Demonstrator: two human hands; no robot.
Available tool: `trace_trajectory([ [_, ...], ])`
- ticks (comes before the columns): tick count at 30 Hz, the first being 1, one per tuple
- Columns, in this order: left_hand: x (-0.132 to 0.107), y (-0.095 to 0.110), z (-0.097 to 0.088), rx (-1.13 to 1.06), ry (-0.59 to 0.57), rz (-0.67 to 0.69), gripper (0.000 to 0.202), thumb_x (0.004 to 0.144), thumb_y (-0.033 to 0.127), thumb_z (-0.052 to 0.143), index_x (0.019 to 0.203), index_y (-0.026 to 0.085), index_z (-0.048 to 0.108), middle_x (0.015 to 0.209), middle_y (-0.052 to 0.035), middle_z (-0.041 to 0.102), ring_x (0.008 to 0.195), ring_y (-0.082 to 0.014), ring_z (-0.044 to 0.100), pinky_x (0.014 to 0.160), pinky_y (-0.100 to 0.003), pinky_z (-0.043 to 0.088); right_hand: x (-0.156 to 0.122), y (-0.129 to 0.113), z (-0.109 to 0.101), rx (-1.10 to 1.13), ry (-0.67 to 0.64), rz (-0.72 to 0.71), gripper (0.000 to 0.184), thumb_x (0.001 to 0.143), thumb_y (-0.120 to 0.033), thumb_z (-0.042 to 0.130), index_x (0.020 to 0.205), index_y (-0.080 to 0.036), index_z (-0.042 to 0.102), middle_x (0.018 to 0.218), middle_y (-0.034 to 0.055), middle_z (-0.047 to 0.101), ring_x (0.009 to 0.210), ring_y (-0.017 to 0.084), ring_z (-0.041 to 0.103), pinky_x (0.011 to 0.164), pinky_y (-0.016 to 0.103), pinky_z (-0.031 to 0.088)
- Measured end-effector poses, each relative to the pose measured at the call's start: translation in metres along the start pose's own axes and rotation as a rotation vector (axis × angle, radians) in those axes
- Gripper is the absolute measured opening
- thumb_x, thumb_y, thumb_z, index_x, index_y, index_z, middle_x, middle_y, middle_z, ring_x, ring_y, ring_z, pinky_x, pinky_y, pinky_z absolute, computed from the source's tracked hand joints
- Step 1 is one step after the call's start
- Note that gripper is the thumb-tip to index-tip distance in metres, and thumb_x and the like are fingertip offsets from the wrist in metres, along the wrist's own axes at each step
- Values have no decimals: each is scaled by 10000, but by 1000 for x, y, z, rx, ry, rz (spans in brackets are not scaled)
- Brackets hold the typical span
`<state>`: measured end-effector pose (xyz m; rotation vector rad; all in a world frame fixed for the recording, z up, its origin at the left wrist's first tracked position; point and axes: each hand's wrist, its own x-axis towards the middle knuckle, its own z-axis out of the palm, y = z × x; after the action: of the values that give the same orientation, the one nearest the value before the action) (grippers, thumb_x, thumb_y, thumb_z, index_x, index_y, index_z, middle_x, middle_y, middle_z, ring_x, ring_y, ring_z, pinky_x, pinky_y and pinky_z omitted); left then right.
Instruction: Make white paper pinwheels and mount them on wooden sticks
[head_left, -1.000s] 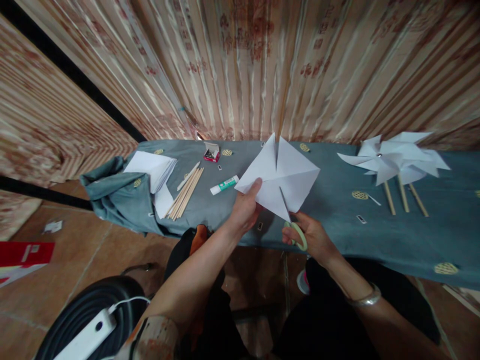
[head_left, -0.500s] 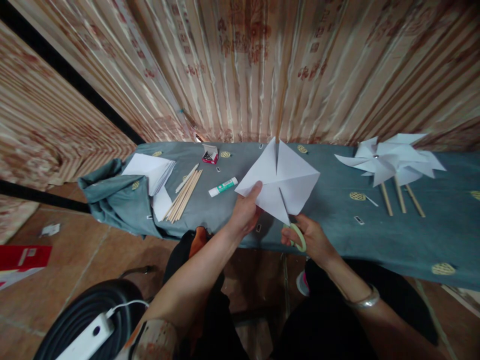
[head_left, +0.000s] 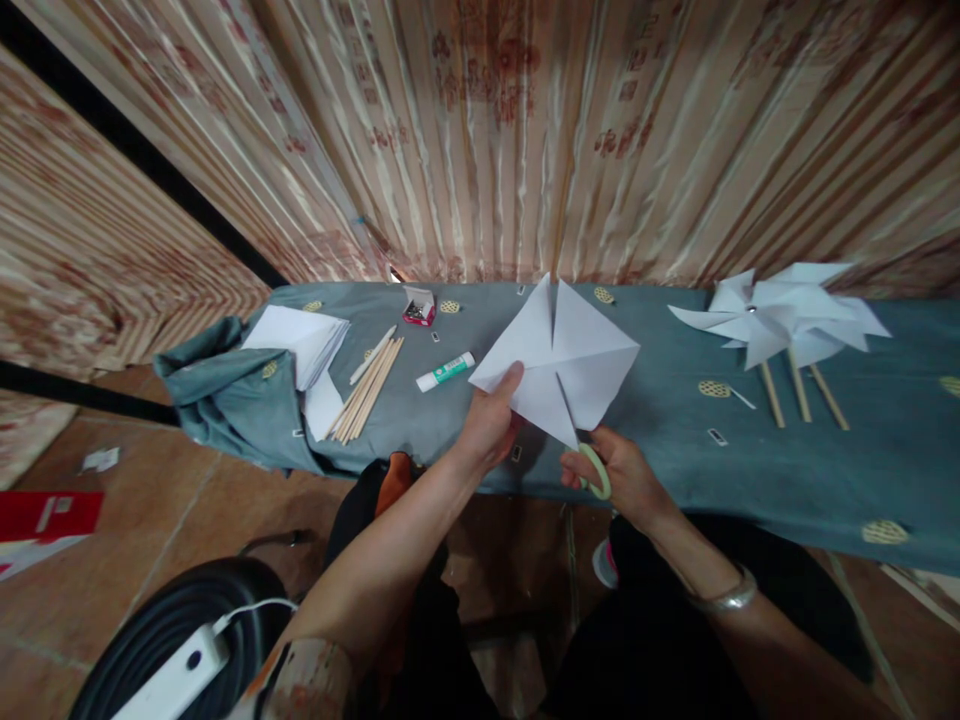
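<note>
Barely any change from half a second ago: left hand [head_left: 491, 420] still pinches the paper [head_left: 517, 345] at its lower left edge, thumb on top, above the tabletop [head_left: 675, 450]. Right hand [head_left: 622, 470] stays curled round the pale green handles of the scissors [head_left: 598, 475], blade along the lower slit as before. Left fingers mostly hidden beneath the sheet; the other blade can't be made out. Pinwheels [head_left: 806, 300] at right overlap, parts obscured. Contents of the small red box [head_left: 420, 310] too small to identify.
</note>
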<state>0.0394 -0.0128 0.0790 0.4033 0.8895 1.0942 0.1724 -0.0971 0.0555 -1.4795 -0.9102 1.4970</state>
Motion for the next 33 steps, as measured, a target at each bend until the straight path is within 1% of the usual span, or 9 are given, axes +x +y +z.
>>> trace_trajectory([
  [4, 0, 0, 0, 4, 5, -5, 211, 815, 217, 742, 1003, 137, 688, 852, -27, 733, 682, -128, 658, 742, -268, 541, -1, -1, 0, 10, 5, 1, 535, 511, -543, 859, 801, -206, 563, 514, -26, 635, 466, 127, 555, 456, 248, 429],
  [9, -2, 1, -1, 11, -11, -5, 130, 873, 186, 667, 990, 132, 677, 853, -29, 729, 661, -109, 643, 684, -236, 538, 0, 1, 0, 19, 6, -3, 555, 518, -533, 858, 855, -199, 570, 500, -36, 626, 447, 122, 535, 448, 247, 415],
  [15, 0, -1, -2, 47, -11, -3, 167, 866, 210, 678, 1017, 139, 687, 875, -40, 742, 697, -127, 663, 723, -248, 555, 1, 5, -1, 13, 5, -21, 551, 551, -539, 846, 891, -200, 575, 510, -42, 622, 457, 123, 539, 456, 246, 420],
  [19, 3, 0, -3, 21, 17, 18, 156, 858, 191, 685, 1005, 141, 701, 902, -48, 752, 739, -144, 686, 771, -272, 561, 1, 5, -2, -10, -52, -27, 541, 587, -561, 825, 916, -202, 587, 568, -24, 656, 497, 132, 574, 483, 249, 441],
  [25, 16, 21, -8, -30, 102, 99, 167, 851, 159, 683, 1016, 159, 706, 911, -47, 763, 849, -178, 723, 850, -297, 569, -6, 1, -16, -89, -172, 51, 719, 602, -575, 824, 1154, -174, 600, 589, -20, 671, 515, 129, 579, 487, 237, 416],
  [28, 20, 34, -15, -44, 127, 139, 170, 831, 157, 699, 1001, 154, 703, 925, -63, 769, 911, -197, 729, 862, -301, 572, -13, -2, -35, -145, -207, 108, 691, 580, -602, 833, 1081, -158, 662, 596, -3, 665, 533, 128, 577, 496, 241, 419],
  [30, 20, 38, -19, -36, 117, 153, 187, 819, 146, 702, 1006, 148, 703, 924, -70, 771, 926, -204, 729, 870, -308, 569, -15, -3, -49, -150, -158, 86, 621, 584, -619, 828, 983, -160, 706, 612, 15, 667, 541, 131, 577, 495, 250, 423],
  [31, 19, 38, -21, -23, 99, 155, 194, 812, 139, 702, 1006, 146, 706, 916, -70, 772, 918, -205, 730, 868, -311, 568, -15, -3, -56, -136, -89, 46, 603, 583, -630, 823, 952, -164, 718, 623, 23, 671, 536, 132, 571, 489, 254, 425],
  [33, 15, 35, -24, 28, 44, 142, 186, 790, 130, 710, 976, 140, 718, 885, -65, 773, 859, -198, 729, 842, -306, 565, -13, -2, -66, -97, 124, -69, 595, 561, -640, 831, 928, -186, 722, 658, 32, 689, 532, 134, 560, 484, 266, 435],
])
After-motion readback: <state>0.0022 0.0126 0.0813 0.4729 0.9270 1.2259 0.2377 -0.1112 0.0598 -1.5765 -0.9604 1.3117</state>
